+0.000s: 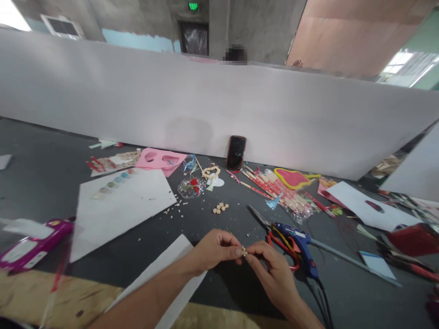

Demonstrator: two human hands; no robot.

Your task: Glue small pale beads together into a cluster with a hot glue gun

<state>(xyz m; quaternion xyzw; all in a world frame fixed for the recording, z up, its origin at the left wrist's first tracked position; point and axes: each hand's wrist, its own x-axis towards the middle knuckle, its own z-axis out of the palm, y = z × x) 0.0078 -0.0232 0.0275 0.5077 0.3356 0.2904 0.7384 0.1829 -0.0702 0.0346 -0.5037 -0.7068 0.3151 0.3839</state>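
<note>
My left hand (214, 250) and my right hand (270, 269) meet low in the middle of the view. Their fingertips pinch a small cluster of pale beads (244, 251) between them. Just right of my right hand lies a blue hot glue gun (295, 244), its black cords running toward the bottom edge. Red-handled scissors (274, 233) lie partly under it, with the blades pointing up and left. Above my hands is a small heap of loose pale beads (220, 208). A white paper sheet (171, 269) lies under my left forearm.
A dark work table (68, 183) holds a large white sheet (123, 210), pink foam cutouts (160, 161), a bead strand with a tassel (211, 176), a bundle of wooden sticks (274, 192), a phone (236, 152) against a white wall, and a magenta case (36, 244).
</note>
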